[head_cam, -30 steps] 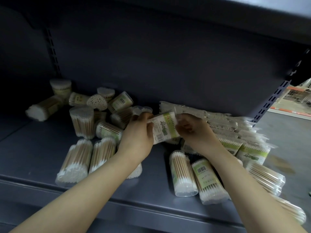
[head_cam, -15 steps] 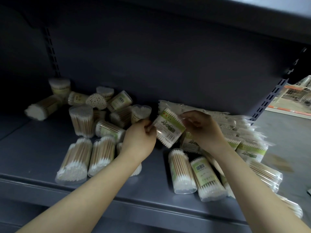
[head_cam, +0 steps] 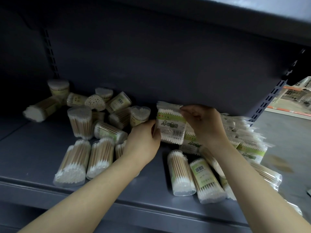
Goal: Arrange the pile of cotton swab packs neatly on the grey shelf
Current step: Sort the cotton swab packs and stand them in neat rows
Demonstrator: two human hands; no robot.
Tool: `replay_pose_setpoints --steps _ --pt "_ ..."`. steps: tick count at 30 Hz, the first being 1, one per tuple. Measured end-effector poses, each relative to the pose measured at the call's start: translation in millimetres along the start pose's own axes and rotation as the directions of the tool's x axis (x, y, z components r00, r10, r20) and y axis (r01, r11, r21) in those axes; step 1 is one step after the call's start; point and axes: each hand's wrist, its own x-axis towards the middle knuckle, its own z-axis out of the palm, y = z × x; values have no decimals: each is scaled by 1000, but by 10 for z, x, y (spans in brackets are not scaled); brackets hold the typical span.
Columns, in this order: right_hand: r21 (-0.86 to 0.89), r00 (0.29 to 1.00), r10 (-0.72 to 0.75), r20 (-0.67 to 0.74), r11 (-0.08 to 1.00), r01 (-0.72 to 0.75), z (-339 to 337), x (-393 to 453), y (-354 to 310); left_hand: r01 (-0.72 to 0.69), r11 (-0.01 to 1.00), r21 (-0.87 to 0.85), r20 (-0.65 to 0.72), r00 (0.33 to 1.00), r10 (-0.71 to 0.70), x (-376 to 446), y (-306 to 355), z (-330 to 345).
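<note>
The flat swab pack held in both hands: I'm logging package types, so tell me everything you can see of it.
The flat swab pack is a clear plastic bag of white-tipped cotton swabs, standing upright, front toward the camera. A green-and-white label band with dark characters crosses its middle, with a barcode lower right. Rows of white tips show at top and bottom. The left hand grips its lower left edge; the right hand pinches its top right corner. It is at the left end of a row of similar packs by the shelf's back wall.
</note>
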Motion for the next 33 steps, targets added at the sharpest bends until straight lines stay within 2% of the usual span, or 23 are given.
replay_pose_setpoints --steps 13,19,23,27,33 --pt "-7 999 -8 41 1000 8 19 31 16 -34 999 31 -10 999 35 -14 20 -6" --pt "68 999 4 41 998 -7 19 14 21 -19 996 -83 11 1000 20 22 12 -29" --pt "72 994 -35 103 997 27 17 -24 7 -16 985 -171 29 999 21 47 33 -57" --pt "64 984 -16 179 998 5 11 -45 27 -151 988 37 80 986 147 101 4 -57" --pt "-154 991 22 133 988 -2 -76 -41 106 -172 972 159 168 975 145 96 11 -15"
